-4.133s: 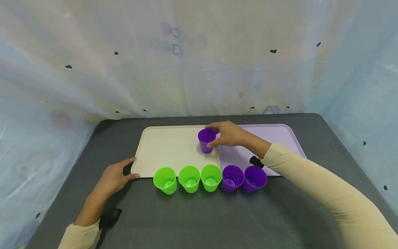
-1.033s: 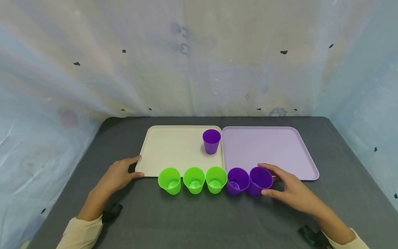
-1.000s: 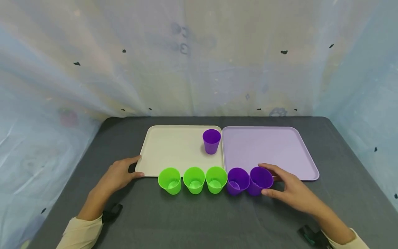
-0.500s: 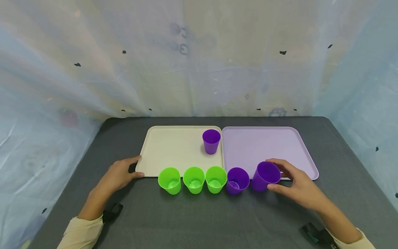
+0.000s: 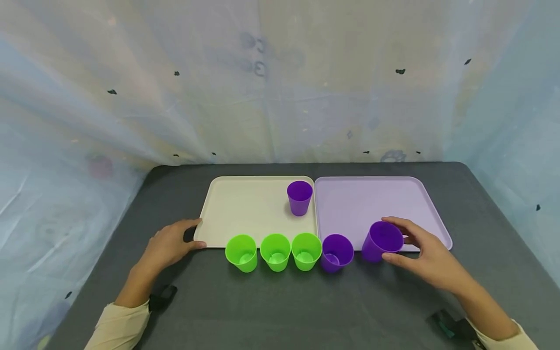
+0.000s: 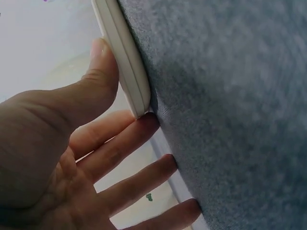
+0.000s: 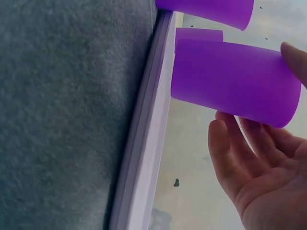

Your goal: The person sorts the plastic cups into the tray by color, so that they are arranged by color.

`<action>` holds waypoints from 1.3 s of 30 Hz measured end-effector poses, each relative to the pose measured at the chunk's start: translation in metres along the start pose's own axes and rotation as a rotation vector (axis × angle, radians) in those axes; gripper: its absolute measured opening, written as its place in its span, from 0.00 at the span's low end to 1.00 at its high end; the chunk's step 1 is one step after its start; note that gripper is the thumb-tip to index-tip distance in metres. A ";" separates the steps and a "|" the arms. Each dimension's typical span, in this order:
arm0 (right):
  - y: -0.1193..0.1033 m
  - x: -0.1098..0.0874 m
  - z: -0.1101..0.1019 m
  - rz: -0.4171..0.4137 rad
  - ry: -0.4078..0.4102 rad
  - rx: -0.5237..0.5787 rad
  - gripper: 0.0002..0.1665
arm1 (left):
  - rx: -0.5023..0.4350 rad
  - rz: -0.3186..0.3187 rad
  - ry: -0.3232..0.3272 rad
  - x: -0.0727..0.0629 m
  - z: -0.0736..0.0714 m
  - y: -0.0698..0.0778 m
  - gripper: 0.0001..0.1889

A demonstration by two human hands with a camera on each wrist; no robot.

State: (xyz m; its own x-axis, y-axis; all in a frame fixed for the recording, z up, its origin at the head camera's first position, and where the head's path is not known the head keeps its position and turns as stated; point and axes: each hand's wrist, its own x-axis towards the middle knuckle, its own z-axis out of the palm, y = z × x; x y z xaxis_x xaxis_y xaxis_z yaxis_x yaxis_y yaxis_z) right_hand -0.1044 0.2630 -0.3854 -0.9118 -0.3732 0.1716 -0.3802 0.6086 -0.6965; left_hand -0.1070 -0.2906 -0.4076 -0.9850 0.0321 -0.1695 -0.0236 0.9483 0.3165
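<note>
My right hand (image 5: 430, 260) pinches a purple cup (image 5: 379, 245) between thumb and fingers. That cup leans slightly and, in the right wrist view, hangs near the rim of the lilac tray (image 7: 144, 158). Another purple cup (image 5: 336, 260) stands to its left, beside several green cups (image 5: 276, 260) in one row. A third purple cup (image 5: 299, 201) stands upright on the cream tray (image 5: 249, 204). My left hand (image 5: 170, 245) touches that tray's near left corner. In the left wrist view its thumb rests along the cream edge (image 6: 125, 62), fingers spread.
The two trays lie side by side on a dark grey cloth (image 5: 280, 311). The lilac tray (image 5: 372, 204) is on the right and bears nothing. Behind the table hangs a pale sheet (image 5: 280, 97), with more sheeting at both sides.
My right hand let go of the purple cup on the cream tray, then took the row's rightmost purple cup and moved it right and away from the row. The left hand stays put.
</note>
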 end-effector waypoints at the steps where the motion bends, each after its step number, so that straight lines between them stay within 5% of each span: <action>1: 0.000 0.001 -0.001 0.008 0.000 -0.009 0.42 | 0.007 -0.002 0.001 0.001 0.000 0.000 0.40; 15: -0.017 0.030 -0.019 -0.104 0.002 -0.022 0.43 | -0.031 0.022 -0.024 0.003 -0.002 -0.005 0.41; 39: -0.033 0.053 -0.024 -0.130 -0.038 -0.056 0.42 | -0.018 0.033 -0.016 0.001 -0.004 -0.008 0.41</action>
State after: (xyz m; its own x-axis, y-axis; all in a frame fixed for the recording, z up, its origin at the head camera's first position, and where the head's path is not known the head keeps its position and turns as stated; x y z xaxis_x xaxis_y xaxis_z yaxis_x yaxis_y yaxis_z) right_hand -0.1442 0.2402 -0.3364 -0.8481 -0.4772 0.2301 -0.5036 0.5914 -0.6298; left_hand -0.1083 -0.2993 -0.4066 -0.9823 0.0688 -0.1740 0.0058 0.9407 0.3391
